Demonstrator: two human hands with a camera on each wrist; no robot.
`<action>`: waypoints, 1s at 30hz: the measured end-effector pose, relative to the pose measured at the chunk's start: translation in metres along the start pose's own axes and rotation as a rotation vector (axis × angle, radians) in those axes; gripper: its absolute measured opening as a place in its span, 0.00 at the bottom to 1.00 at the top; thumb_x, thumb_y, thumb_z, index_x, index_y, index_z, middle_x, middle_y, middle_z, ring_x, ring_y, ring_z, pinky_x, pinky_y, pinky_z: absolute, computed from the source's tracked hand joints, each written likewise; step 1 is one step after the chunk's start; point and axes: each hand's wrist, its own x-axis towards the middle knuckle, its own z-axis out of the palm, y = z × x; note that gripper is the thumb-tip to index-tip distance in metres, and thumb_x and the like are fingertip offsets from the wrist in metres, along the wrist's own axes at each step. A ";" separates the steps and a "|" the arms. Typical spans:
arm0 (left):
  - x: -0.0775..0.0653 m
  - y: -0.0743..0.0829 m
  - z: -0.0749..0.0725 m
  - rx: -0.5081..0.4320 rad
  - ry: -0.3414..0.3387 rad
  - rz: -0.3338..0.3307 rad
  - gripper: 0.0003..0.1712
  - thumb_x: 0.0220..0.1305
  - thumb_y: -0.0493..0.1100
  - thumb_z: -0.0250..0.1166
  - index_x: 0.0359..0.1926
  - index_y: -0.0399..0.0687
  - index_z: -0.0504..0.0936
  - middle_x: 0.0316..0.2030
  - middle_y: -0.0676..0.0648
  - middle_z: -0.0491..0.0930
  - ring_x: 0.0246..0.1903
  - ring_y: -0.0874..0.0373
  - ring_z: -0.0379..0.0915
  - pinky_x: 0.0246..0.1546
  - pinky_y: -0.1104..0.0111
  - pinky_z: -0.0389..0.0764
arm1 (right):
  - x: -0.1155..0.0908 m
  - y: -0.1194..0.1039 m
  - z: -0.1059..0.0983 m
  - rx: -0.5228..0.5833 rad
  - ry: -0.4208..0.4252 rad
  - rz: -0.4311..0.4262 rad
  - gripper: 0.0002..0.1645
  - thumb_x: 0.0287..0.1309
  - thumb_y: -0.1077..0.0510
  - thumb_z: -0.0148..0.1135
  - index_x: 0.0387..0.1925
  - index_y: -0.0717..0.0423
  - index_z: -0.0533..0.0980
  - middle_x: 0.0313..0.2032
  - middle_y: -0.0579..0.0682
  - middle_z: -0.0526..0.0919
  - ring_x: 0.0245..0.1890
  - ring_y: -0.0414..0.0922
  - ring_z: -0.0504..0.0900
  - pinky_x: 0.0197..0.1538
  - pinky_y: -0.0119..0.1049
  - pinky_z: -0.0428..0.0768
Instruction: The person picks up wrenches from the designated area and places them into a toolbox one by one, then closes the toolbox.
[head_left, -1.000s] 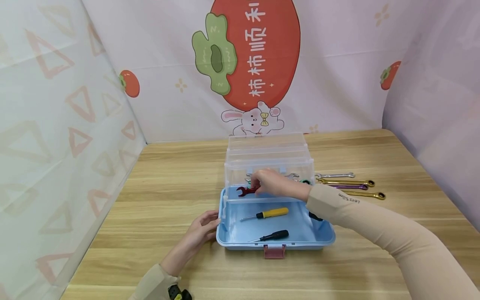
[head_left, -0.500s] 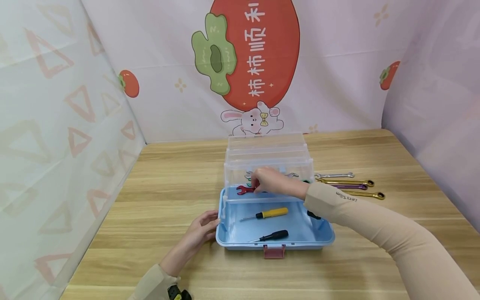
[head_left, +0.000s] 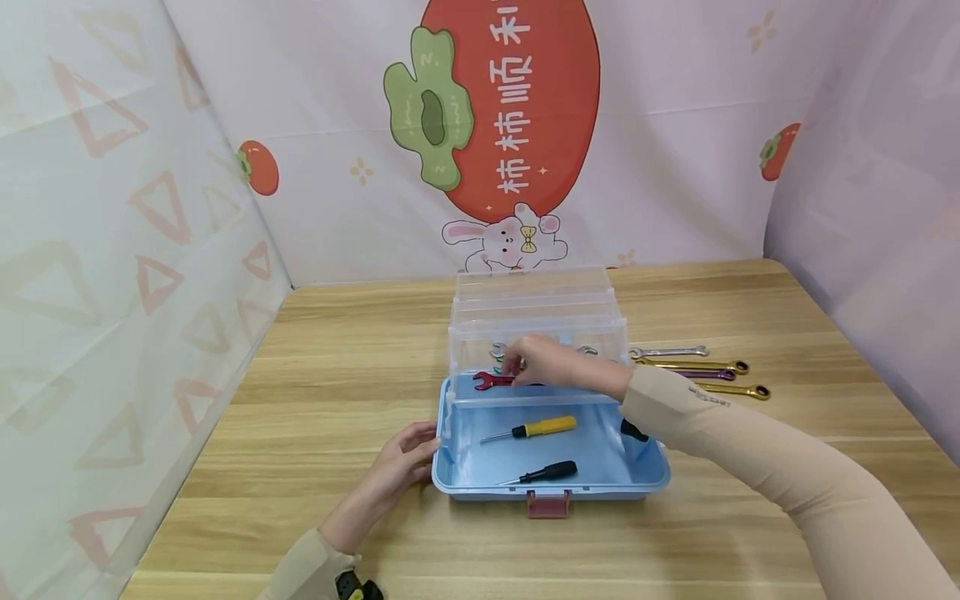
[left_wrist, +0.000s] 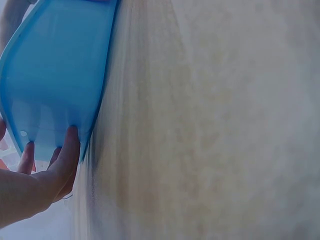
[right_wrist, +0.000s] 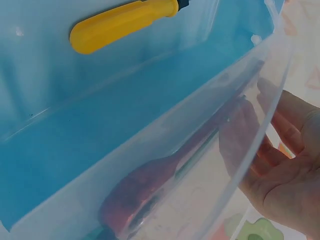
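A light blue toolbox (head_left: 656,481) stands on the table with its clear tray (head_left: 536,400) raised at the back. My right hand (head_left: 551,362) is down in that tray, fingertips right at a red wrench (head_left: 486,381). In the right wrist view the red wrench (right_wrist: 145,187) shows through the cloudy plastic, with loosely extended fingers (right_wrist: 240,135) beside its shaft. My left hand (head_left: 405,457) rests against the box's left end. In the left wrist view its fairly straight fingers (left_wrist: 70,145) touch the outer wall. A silver wrench (head_left: 587,351) lies partly hidden behind my right hand.
A yellow screwdriver (head_left: 551,426) and a black screwdriver (head_left: 551,472) lie in the box bottom. Right of the box lie a silver wrench (head_left: 671,352), a gold wrench (head_left: 720,366), a purple wrench (head_left: 716,375) and another gold wrench (head_left: 735,389). A maroon latch (head_left: 548,505) hangs in front.
My right forearm has shifted slightly right and its fingers have loosened a little at the red wrench, which looks flatter in the tray. The left hand stays put.
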 end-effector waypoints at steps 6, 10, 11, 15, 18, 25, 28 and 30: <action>0.000 0.000 0.000 0.000 -0.004 0.002 0.28 0.58 0.42 0.58 0.56 0.31 0.63 0.51 0.38 0.68 0.44 0.57 0.70 0.44 0.62 0.74 | -0.007 0.000 -0.007 0.059 -0.014 -0.028 0.08 0.46 0.66 0.64 0.33 0.61 0.79 0.33 0.50 0.81 0.30 0.40 0.75 0.34 0.26 0.75; 0.000 0.000 0.000 0.000 -0.003 0.003 0.29 0.58 0.42 0.58 0.56 0.32 0.62 0.51 0.39 0.68 0.44 0.58 0.70 0.44 0.62 0.74 | -0.013 0.001 -0.013 0.086 -0.005 -0.036 0.09 0.47 0.66 0.63 0.34 0.60 0.79 0.35 0.50 0.81 0.31 0.40 0.76 0.36 0.28 0.76; 0.000 0.000 0.000 0.001 -0.002 0.002 0.29 0.58 0.42 0.58 0.56 0.32 0.63 0.51 0.39 0.68 0.43 0.58 0.70 0.43 0.62 0.74 | -0.015 0.001 -0.014 0.094 -0.001 -0.039 0.09 0.47 0.66 0.63 0.35 0.60 0.79 0.35 0.50 0.81 0.32 0.40 0.76 0.37 0.29 0.76; 0.000 0.000 0.000 -0.001 0.001 0.002 0.29 0.58 0.42 0.58 0.56 0.32 0.63 0.51 0.38 0.68 0.43 0.58 0.70 0.43 0.63 0.74 | -0.023 0.004 -0.019 0.130 0.006 -0.064 0.09 0.49 0.66 0.61 0.36 0.61 0.79 0.36 0.52 0.80 0.32 0.41 0.77 0.39 0.31 0.76; 0.000 0.000 0.000 -0.001 0.001 0.009 0.29 0.58 0.43 0.58 0.57 0.31 0.62 0.51 0.38 0.68 0.43 0.58 0.70 0.43 0.63 0.74 | -0.029 0.008 -0.021 0.152 0.011 -0.085 0.10 0.50 0.66 0.60 0.37 0.62 0.78 0.36 0.52 0.80 0.32 0.41 0.77 0.39 0.31 0.77; 0.000 0.001 0.001 -0.005 0.002 0.007 0.29 0.58 0.43 0.59 0.57 0.31 0.62 0.51 0.38 0.68 0.44 0.58 0.70 0.43 0.63 0.74 | -0.043 0.016 -0.028 0.193 0.042 -0.072 0.10 0.51 0.65 0.60 0.37 0.62 0.78 0.37 0.53 0.80 0.33 0.42 0.77 0.39 0.32 0.77; 0.000 0.001 0.001 -0.003 0.002 0.005 0.29 0.58 0.43 0.58 0.57 0.31 0.62 0.52 0.38 0.68 0.45 0.57 0.70 0.44 0.62 0.74 | -0.048 0.020 -0.031 0.207 0.070 -0.065 0.10 0.51 0.65 0.59 0.38 0.63 0.77 0.37 0.54 0.80 0.33 0.43 0.77 0.39 0.33 0.77; 0.000 0.001 0.001 0.000 0.004 0.005 0.29 0.58 0.43 0.58 0.57 0.31 0.62 0.52 0.37 0.68 0.45 0.57 0.70 0.44 0.62 0.74 | -0.052 0.024 -0.032 0.205 0.097 -0.062 0.10 0.51 0.65 0.60 0.38 0.63 0.77 0.37 0.54 0.80 0.33 0.44 0.77 0.39 0.34 0.78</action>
